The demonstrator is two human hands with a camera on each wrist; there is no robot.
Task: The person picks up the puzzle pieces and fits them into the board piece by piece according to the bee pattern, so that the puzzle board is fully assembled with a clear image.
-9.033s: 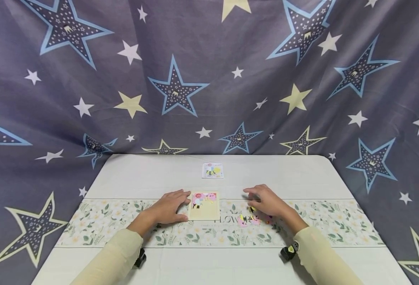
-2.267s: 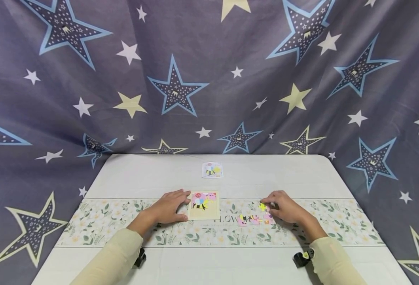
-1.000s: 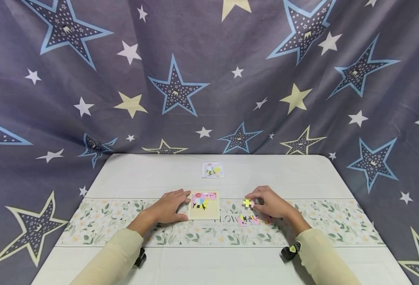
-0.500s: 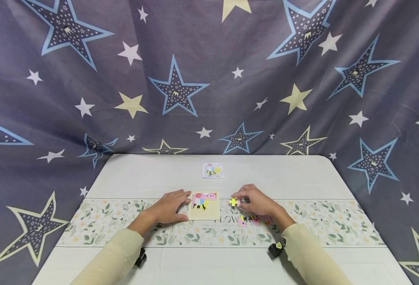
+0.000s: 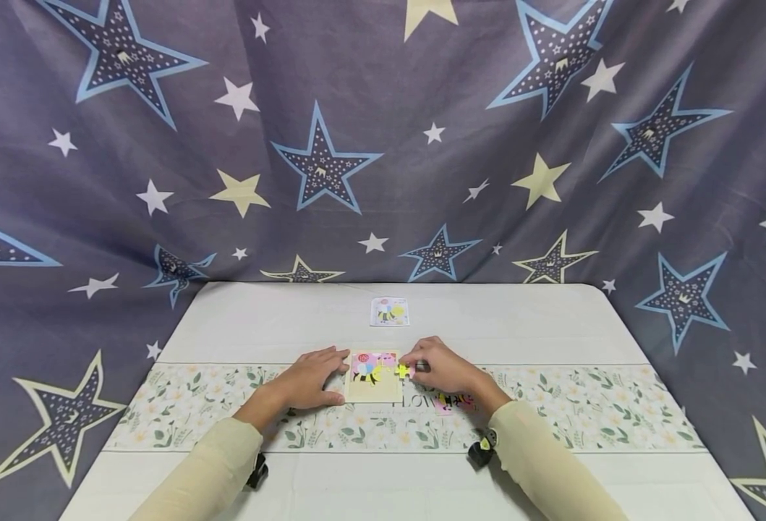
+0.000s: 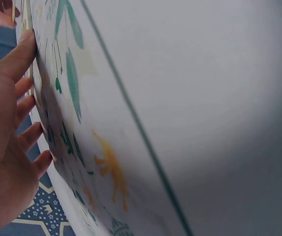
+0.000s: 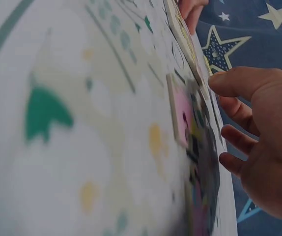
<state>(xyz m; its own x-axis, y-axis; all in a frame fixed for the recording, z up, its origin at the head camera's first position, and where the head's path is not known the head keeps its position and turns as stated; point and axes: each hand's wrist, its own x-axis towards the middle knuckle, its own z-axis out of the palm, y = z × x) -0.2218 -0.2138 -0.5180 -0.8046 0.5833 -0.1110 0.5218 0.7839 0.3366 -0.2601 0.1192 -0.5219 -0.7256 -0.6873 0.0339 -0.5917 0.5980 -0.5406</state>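
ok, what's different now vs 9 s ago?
Right hand now pinches a yellow jigsaw piece, carried left from beside the loose pieces to the puzzle tray's right edge. The tray's picture also gained a black-and-yellow section. Unchanged: left hand at the tray's left edge, tray in place, bee picture card behind it.

The right hand [image 5: 446, 369] has carried the yellow jigsaw piece [image 5: 403, 371] leftward, away from the loose pieces [image 5: 444, 407], to the puzzle board's right edge [image 5: 399, 391]; contact there is perhaps made, hard to see.
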